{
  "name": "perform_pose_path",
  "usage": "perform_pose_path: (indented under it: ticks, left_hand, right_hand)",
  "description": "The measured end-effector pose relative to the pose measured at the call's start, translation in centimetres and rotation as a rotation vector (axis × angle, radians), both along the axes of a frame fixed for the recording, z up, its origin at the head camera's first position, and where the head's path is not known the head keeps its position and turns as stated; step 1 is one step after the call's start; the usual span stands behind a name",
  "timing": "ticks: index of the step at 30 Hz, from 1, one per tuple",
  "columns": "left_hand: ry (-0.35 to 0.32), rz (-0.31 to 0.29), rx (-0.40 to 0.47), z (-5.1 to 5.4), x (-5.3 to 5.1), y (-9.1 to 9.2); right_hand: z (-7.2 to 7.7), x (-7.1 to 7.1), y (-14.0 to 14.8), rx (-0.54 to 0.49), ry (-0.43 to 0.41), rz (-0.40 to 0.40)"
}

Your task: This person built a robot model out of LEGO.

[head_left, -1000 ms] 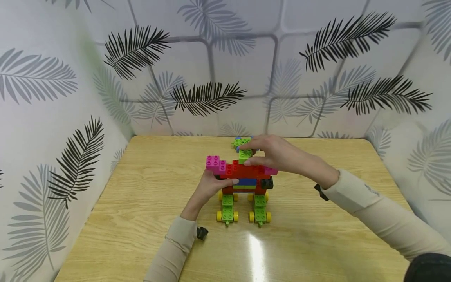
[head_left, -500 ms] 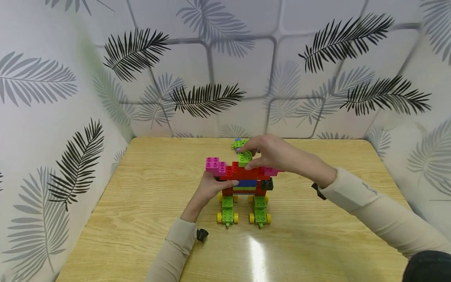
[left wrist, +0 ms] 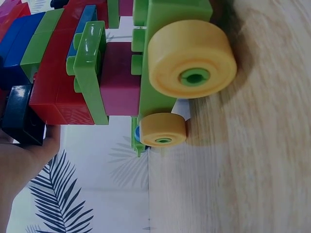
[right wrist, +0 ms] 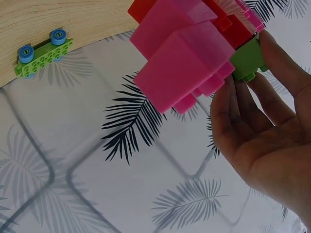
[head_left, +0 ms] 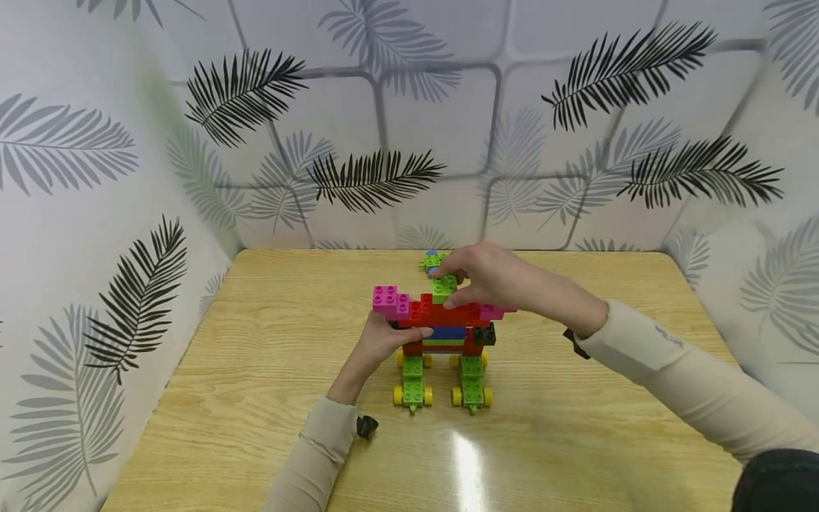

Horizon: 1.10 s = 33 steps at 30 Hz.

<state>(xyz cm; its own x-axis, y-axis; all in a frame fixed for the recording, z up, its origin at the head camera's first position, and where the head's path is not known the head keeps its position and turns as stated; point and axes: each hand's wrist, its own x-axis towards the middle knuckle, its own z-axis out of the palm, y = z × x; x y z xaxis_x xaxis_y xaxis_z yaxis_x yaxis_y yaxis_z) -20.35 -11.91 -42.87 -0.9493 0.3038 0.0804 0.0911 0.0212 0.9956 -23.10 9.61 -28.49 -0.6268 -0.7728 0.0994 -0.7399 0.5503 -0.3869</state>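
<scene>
A tall toy of building bricks stands on yellow-wheeled green bases (head_left: 413, 390). Above them come red and blue layers (head_left: 448, 333), with a wide red row (head_left: 441, 314) on top. Stepped pink bricks (head_left: 385, 300) stick out at its ends. My left hand (head_left: 376, 343) grips the left side, thumb lying across the front, near a black brick (left wrist: 22, 116). On the red row sits a light green brick (head_left: 444, 288), pinched between the thumb and fingers of my right hand (head_left: 495, 279). The right wrist view shows that green brick (right wrist: 248, 58) against the red ones.
Behind the toy, a small green wheeled base (head_left: 432, 262) with blue wheels lies near the table's back edge; my right hand partly covers it. Another black brick (head_left: 484, 334) juts from the toy's right front. A leaf-patterned wall borders the wooden table (head_left: 288, 355).
My right hand has shifted slightly left and down with the green brick, its thumb now lower against the red row. The left hand keeps its grip in the same place.
</scene>
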Motion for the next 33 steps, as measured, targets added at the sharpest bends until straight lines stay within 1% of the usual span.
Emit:
perform_pose_path:
  ticks: [4,6,9,12,16,19,22,26,30,33]
  left_hand:
    - [-0.004,0.005,-0.007,0.2,0.1,0.1]
    - [-0.009,0.003,0.002,0.3,0.1,0.1]
    - [-0.007,-0.002,0.021,0.2,0.0,0.1]
    - [0.003,0.001,0.032,-0.5,-0.3,0.1]
    - [0.02,0.006,0.033,-1.7,-0.9,0.0]
    - [0.036,0.01,0.043,-2.2,-1.2,-0.1]
    - [0.042,0.012,0.057,-2.5,-1.2,-0.2]
    - [0.04,0.01,0.07,-2.6,-1.2,-0.3]
    - [0.031,0.011,0.065,-2.6,-1.3,-0.3]
    - [0.021,0.016,0.048,-2.6,-1.3,-0.3]
  right_hand:
    - [0.1,0.0,0.0,0.005,-0.002,-0.01]
    - [0.1,0.0,-0.1,0.005,-0.002,-0.01]
    - [0.0,-0.1,0.0,-0.003,-0.004,0.005]
    - [-0.1,-0.2,0.0,-0.001,-0.004,0.015]
    - [-0.2,-0.3,0.0,0.016,-0.003,0.018]
    - [-0.2,-0.5,-0.1,0.022,0.004,0.03]
    - [-0.3,-0.7,-0.1,-0.006,0.0,0.063]
    - [-1.1,-1.3,0.3,-0.079,-0.036,0.112]
    - [-1.6,-1.6,0.6,-0.132,-0.061,0.127]
    - [-1.6,-1.6,0.9,-0.133,-0.068,0.138]
